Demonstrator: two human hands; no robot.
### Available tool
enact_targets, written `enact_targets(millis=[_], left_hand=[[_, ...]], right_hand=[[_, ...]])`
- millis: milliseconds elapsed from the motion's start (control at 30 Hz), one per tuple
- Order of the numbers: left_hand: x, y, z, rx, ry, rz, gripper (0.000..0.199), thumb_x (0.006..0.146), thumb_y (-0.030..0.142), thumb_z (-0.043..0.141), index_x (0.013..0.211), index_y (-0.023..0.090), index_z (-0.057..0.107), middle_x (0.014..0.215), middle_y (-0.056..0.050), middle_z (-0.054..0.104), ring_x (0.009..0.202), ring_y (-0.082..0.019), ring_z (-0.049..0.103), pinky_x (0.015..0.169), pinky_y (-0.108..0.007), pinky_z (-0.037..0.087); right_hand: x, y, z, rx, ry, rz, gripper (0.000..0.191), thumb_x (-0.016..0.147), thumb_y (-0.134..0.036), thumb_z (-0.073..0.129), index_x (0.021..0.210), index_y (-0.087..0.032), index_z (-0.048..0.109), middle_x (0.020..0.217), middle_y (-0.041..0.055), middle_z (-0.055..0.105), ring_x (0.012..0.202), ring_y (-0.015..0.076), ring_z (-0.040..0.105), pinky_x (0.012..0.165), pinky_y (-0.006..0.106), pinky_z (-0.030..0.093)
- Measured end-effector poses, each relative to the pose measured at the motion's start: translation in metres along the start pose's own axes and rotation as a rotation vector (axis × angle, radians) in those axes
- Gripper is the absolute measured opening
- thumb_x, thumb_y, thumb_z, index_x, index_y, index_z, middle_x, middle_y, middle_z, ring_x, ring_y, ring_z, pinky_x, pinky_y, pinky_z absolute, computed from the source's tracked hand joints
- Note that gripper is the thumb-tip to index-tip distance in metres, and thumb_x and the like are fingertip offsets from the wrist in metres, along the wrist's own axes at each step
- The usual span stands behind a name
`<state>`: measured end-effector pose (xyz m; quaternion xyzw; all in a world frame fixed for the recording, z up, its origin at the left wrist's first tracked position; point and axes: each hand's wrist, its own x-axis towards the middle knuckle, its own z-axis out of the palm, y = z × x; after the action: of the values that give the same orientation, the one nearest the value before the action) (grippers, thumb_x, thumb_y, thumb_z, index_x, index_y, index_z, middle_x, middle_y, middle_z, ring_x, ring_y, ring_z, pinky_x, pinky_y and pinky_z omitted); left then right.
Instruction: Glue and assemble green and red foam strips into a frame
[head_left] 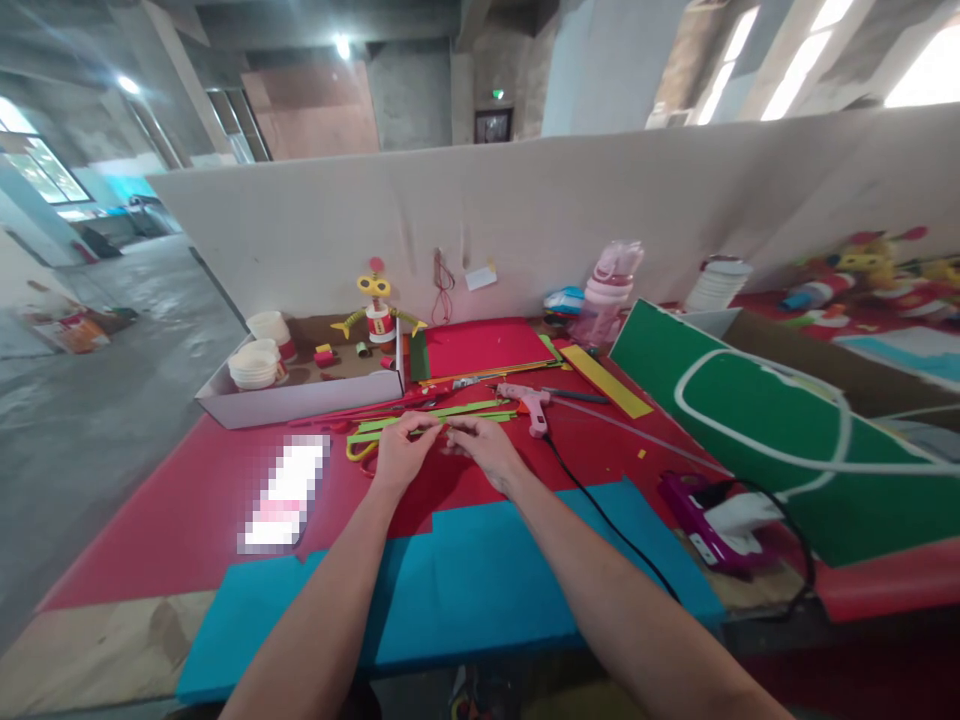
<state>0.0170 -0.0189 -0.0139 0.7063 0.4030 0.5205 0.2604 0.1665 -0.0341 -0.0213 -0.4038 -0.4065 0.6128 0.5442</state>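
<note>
My left hand (406, 455) and my right hand (484, 452) meet fingertip to fingertip above the red table cover, both pinched. Whatever lies between the fingertips is too small and too hidden to name. Just behind the fingers lie several light green paper strips (474, 409). A pink glue gun (531, 404) rests on its side beyond my right hand, its black cord (592, 510) running toward the front. Scissors with yellow handles (360, 450) lie beside my left hand, partly covered by the strips.
A white box (315, 398) at the back left holds paper cups (259, 365) and a paper-cup figure (379, 312). A blurred-out phone (286, 495) lies left. Blue sheets (487, 570) cover the front edge. Right are a purple power strip (712, 530) and a tilted green board (750, 430).
</note>
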Motion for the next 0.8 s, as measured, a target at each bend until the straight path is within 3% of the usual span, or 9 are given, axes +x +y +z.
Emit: enact_targets(millis=[300,500,633,800], left_hand=[[0.0007,0.0006,-0.0015,0.074,-0.052,0.232,0.010,0.081,0.021,0.062,0.085,0.020,0.071,0.086,-0.006,0.069,0.086,-0.019,0.063,0.078,-0.034,0.052],[0.0024,-0.0017,-0.0029,0.108,-0.104,0.291,0.012,0.083,0.018,0.060,0.087,0.020,0.071,0.087,-0.007,0.069,0.087,-0.019,0.061,0.078,-0.035,0.052],[0.0031,0.0008,-0.0044,0.137,-0.125,0.315,0.014,0.084,0.018,0.058,0.088,0.021,0.071,0.087,-0.007,0.069,0.087,-0.020,0.060,0.078,-0.036,0.051],[0.0023,0.0046,-0.0036,0.144,-0.149,0.353,0.017,0.086,0.018,0.054,0.088,0.021,0.070,0.090,-0.008,0.070,0.089,-0.020,0.059,0.080,-0.038,0.050]], right_hand=[[-0.0007,-0.0029,-0.0025,0.113,-0.078,0.022,0.028,0.059,-0.026,0.077,0.085,-0.016,0.072,0.067,-0.0014,0.064,0.060,0.0091,0.058,0.073,0.029,0.054],[-0.0020,-0.0048,-0.0061,0.140,-0.104,0.048,0.028,0.058,-0.025,0.080,0.084,-0.016,0.072,0.075,0.0001,0.067,0.063,0.0094,0.059,0.076,0.030,0.054],[-0.0025,-0.0056,-0.0078,0.173,-0.124,0.069,0.026,0.061,-0.023,0.079,0.085,-0.016,0.072,0.067,-0.0003,0.064,0.065,0.0111,0.060,0.080,0.033,0.054],[-0.0019,-0.0055,-0.0075,0.237,-0.079,0.097,0.025,0.066,-0.034,0.078,0.079,-0.015,0.069,0.062,-0.0011,0.061,0.062,0.0104,0.057,0.080,0.036,0.055]])
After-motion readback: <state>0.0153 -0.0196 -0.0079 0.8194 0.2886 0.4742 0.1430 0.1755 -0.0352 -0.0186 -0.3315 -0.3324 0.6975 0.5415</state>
